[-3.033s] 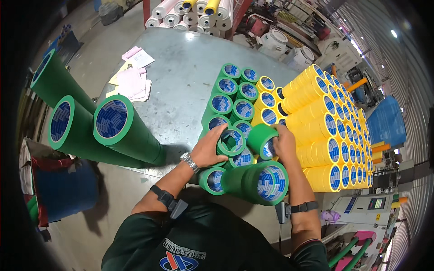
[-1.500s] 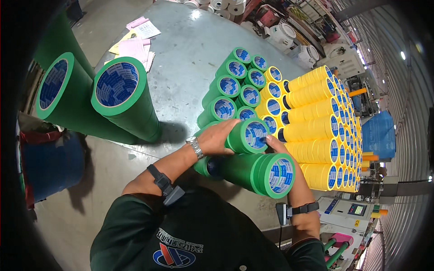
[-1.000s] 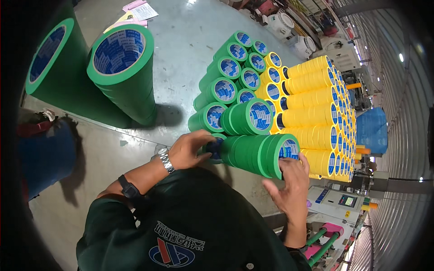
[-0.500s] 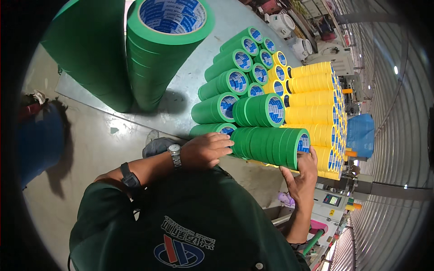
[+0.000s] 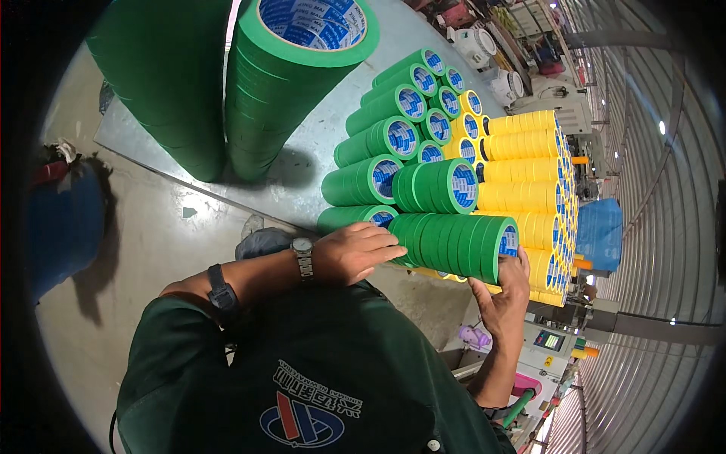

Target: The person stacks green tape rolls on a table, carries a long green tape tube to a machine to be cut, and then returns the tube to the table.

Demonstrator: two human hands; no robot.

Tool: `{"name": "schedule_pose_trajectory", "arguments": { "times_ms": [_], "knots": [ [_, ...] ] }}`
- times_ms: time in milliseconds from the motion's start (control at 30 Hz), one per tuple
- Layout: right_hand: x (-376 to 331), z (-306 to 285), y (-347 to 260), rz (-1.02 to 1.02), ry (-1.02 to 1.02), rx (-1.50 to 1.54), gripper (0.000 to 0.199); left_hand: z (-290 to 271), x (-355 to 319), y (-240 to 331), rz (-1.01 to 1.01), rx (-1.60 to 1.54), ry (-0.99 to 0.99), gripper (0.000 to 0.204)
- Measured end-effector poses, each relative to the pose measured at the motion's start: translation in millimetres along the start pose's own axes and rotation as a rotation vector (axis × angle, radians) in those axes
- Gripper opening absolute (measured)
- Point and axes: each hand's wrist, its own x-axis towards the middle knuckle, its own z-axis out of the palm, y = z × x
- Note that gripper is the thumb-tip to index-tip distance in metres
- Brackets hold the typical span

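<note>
We locate the row of green tape rolls (image 5: 452,246) between our hands, on the body side of the stacked green rolls (image 5: 369,145). Its long axis runs left to right. The left hand (image 5: 354,253) lies flat, fingers extended at the row's left end. Our right grip, the right hand (image 5: 505,289), clasps the opposite end, thumb below.

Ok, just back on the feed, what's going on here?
The person's left hand is at the left end of a long column of round green tape rolls, and the right hand touches its right end. Other green columns and yellow tape rolls sit beside it. Tall green columns stand farther left on the grey metal table.
</note>
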Motion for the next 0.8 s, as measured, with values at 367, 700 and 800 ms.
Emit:
{"name": "schedule_pose_trajectory", "arguments": {
  "times_ms": [367, 700, 800],
  "knots": [
    [0.5, 0.9, 2.9, -0.006, -0.001, 0.008, 0.029, 1.1, 9.8, 5.3, -0.037, 0.01, 0.023, 0.065],
    [1.0, 1.6, 4.6, -0.011, 0.009, 0.014, 0.029, -11.4, 34.3, 7.6, 0.092, 0.036, 0.175, 0.035],
    [1.2, 1.5, 4.7, -0.01, 0.011, 0.019, 0.03, -12.3, 37.7, 6.1, 0.1, 0.006, 0.198, 0.036]
  ]
}}
